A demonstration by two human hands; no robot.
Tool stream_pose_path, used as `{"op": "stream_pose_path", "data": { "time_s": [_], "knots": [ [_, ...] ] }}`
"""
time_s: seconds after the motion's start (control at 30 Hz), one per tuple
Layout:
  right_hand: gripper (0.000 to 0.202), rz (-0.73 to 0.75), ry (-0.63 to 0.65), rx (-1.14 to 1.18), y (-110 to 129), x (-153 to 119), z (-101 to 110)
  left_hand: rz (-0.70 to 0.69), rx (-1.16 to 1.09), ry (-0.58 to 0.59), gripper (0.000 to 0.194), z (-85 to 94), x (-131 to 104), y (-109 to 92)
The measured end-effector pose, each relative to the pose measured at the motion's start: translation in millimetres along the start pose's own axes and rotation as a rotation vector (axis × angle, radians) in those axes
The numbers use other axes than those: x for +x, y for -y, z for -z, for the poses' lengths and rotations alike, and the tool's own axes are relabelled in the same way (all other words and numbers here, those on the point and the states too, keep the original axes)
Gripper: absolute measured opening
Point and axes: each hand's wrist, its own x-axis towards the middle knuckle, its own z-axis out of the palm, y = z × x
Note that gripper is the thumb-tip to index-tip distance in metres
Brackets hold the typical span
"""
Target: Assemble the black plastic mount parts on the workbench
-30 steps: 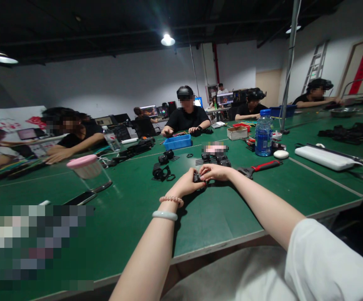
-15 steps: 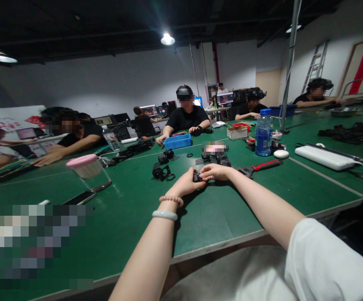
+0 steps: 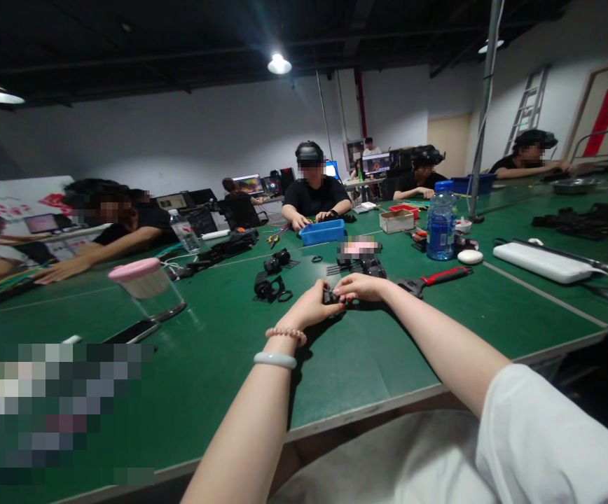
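Note:
Both my hands meet over the green table (image 3: pixel 356 357), fingers closed round a small black part (image 3: pixel 329 296) whose exact kind I cannot make out. My left hand (image 3: pixel 312 304) holds it from the left side, its thumb in front. From the right, the fingertips of my right hand (image 3: pixel 361 288) pinch at the same part. Left of my hands lie black ring-shaped parts (image 3: pixel 269 288) and another black fitting (image 3: pixel 277 261). A thin black ring (image 3: pixel 317 259) lies beyond them. Just past my right hand is a cluster of black parts (image 3: pixel 371 264), partly hidden by blurring.
An adjustable wrench (image 3: pixel 435 280) with red-black handle lies right of my hands. Beyond it stand a blue bottle (image 3: pixel 441 222) and a white power bank (image 3: pixel 544 262). A pink-lidded cup (image 3: pixel 146 287) and phone (image 3: pixel 132 332) are left. Across the table, a person works beside a blue bin (image 3: pixel 323 232).
The blue bin across the table has shifted to the right, along with that person's hand. My own hands stay almost in place on the black part.

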Motion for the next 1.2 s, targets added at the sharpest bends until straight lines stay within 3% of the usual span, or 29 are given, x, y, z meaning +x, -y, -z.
{"op": "stream_pose_path", "data": {
  "time_s": [0.23, 0.57, 1.2],
  "knots": [
    [0.022, 0.01, 0.005, 0.022, 2.9, -1.6, -1.0, -0.015, 0.023, 0.017, 0.058, -0.7, 1.1, 2.5],
    [0.04, 0.025, 0.02, -0.059, 6.9, -6.3, -1.2, 0.005, 0.057, 0.016, 0.051, 0.8, 0.2, -0.9],
    [0.032, 0.049, 0.049, -0.044, 4.0, -5.0, -1.3, 0.012, -0.001, 0.014, 0.052, 2.0, -0.6, -6.2]
  ]
}}
